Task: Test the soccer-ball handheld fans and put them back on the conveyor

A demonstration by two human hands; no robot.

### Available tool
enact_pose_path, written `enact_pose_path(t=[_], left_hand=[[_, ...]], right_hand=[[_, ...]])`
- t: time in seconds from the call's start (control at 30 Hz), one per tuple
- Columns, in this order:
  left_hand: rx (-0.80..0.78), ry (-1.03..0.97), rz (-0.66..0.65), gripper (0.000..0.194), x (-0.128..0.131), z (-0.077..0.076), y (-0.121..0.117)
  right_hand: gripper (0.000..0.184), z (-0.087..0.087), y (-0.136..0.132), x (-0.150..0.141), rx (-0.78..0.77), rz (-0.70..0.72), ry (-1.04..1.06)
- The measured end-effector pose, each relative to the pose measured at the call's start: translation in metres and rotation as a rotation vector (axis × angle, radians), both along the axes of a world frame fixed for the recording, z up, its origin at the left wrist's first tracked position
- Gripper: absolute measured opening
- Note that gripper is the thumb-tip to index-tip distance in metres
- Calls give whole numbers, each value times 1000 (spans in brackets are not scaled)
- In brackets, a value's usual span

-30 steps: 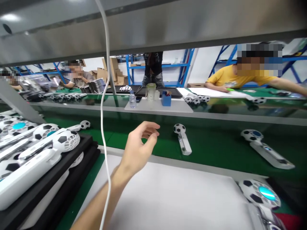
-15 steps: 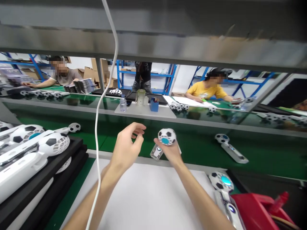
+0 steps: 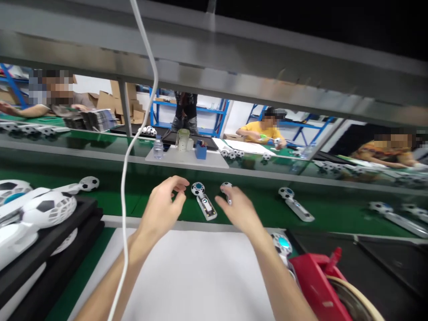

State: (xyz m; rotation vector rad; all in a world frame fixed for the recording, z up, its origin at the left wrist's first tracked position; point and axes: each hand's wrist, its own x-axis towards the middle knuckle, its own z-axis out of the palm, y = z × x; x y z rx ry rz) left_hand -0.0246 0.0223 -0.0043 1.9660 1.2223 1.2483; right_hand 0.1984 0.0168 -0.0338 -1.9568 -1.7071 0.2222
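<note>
A left hand (image 3: 163,203) and right hand (image 3: 241,207), fingers apart, flank a football-headed device (image 3: 204,201) on the green surface (image 3: 263,189); the right partly hides a second device (image 3: 226,185).

Football-headed fans (image 3: 206,207): six on green belt (one partly behind right hand (image 3: 241,208)), one beside tape dispenser (image 3: 316,283); stack at left too overlapped to count. Hands: two, with left hand (image 3: 162,201). Dispenser: one. White cable (image 3: 123,196): one. Bottle (image 3: 158,148): one. Blue box (image 3: 201,150): one. People opposite: at least four.
</note>
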Motion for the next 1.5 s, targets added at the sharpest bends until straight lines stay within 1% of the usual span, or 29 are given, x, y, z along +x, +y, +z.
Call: enact_pose_path(t=[0.03,0.07,0.1,0.13,0.17,0.2,0.27,0.33,0.4,0.43,0.5,0.63,0.73,0.77,0.8,0.87,0.9,0.93,1.0,1.07,1.13,1.17,1.2,1.27,1.33,1.37,1.43,1.5], left_hand=[[-1,4,-2,24,-1,0,0],[-4,12,-3,23,-1,-1,1],[-10,24,-5,24,-2,-1,1],[-18,40,-6,24,-2,-1,1],[-25,57,-8,25,-2,-1,1],[-28,70,-10,25,-2,-1,1],[-27,86,-15,26,-1,0,0],[-22,89,-16,26,-1,1,-1],[-22,90,-18,26,0,2,-2],[-21,90,-21,26,0,2,-2],[-19,88,-32,26,0,2,-4],[1,80,-77,25,1,2,-6],[25,61,-93,25,1,2,-6],[32,54,-90,25,1,2,-6],[38,49,-87,26,0,2,-6],[44,39,-83,26,-1,1,-5],[46,35,-84,26,-1,1,-4],[47,30,-85,26,-2,1,-4],[47,23,-82,26,-2,0,-4],[42,13,-80,25,-3,2,-4],[17,-14,-102,21,-3,5,-6],[-6,-36,-126,19,-3,7,-8],[-36,-62,-159,18,-4,10,-11],[-138,-117,-272,25,-5,15,-17],[-285,-153,-434,39,-5,20,-26],[-352,-160,-512,47,-4,21,-30],[-431,-181,-615,62,-1,22,-36],[-440,-230,-637,66,3,21,-38]], right_hand=[[35,16,-14,7,64,-29,-15],[35,28,-29,14,113,-63,-39],[33,34,-45,22,137,-102,-78],[32,35,-62,30,129,-145,-134],[32,31,-78,38,85,-201,-208],[32,22,-93,46,13,-266,-283],[35,-6,-118,61,-180,-407,-388],[33,-36,-136,72,-305,-456,-392],[33,-61,-145,74,-360,-463,-372],[38,-70,-146,73,-364,-468,-362],[52,-81,-145,68,-338,-485,-330],[71,-88,-136,62,-294,-493,-146],[80,-88,-131,64,-230,-500,69],[79,-87,-131,64,-199,-495,151],[75,-84,-130,63,-168,-482,232],[56,-76,-127,58,-112,-437,384],[46,-68,-126,54,-89,-409,452],[39,-59,-123,48,-66,-381,509],[41,-36,-118,33,-23,-315,678],[48,-9,-111,16,-5,-230,935],[44,19,-101,0,-19,-123,1186],[40,32,-96,-7,-32,-67,1274],[36,42,-90,-14,-56,-6,1323],[32,58,-77,-25,-90,122,1358],[34,68,-63,-37,-66,232,1343],[34,70,-58,-43,-22,267,1335],[34,72,-49,-56,84,279,1336],[34,72,-45,-67,152,262,1352]])
